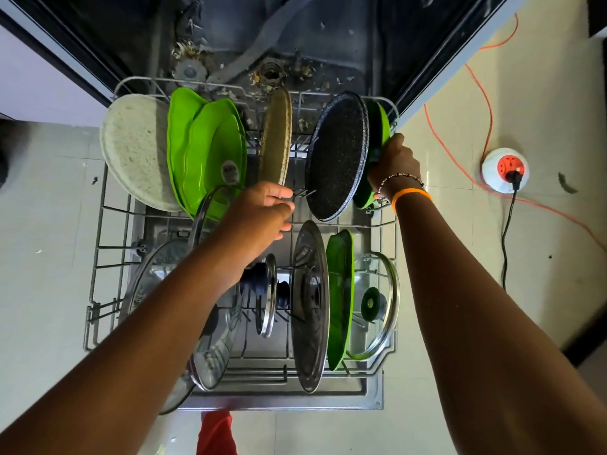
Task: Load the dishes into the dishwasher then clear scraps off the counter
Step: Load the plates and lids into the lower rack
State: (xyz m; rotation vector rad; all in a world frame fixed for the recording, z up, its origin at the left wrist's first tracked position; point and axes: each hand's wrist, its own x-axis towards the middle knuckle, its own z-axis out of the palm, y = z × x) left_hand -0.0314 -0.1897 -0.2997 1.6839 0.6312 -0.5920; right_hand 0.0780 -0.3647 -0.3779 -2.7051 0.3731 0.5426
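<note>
Grey wire forms the rack (98, 231), pulled out of the dishwasher (262, 34) and filling the middle of the frame. Along its upper row stand, from the left, one pale speckled round plate (134, 152), two glossy green plates (210, 152) with wavy rims, one dull gold plate (276, 136) seen edge-on, and one black speckled pan (338, 159), flat and round. At the upper right, the right hand (394, 159) curls its fingers over the rim of a green bowl (377, 126) tucked just behind the pan, gripping it. The left hand (262, 215) reaches into the centre of the rack, fingers bent close around the upright wire tines beside the pan's lower edge; whether it actually grips a tine cannot be told.

Across the lower row sit lids: clear glass ones with steel rims at lower left (210, 349) and lower right (377, 303), a small steel lid (267, 297), a broad dark metal lid (310, 307), and one more green plate (340, 297) on edge. Crumbs litter the dishwasher floor. An orange cable (486, 93) trails over the pale tiles on the right.
</note>
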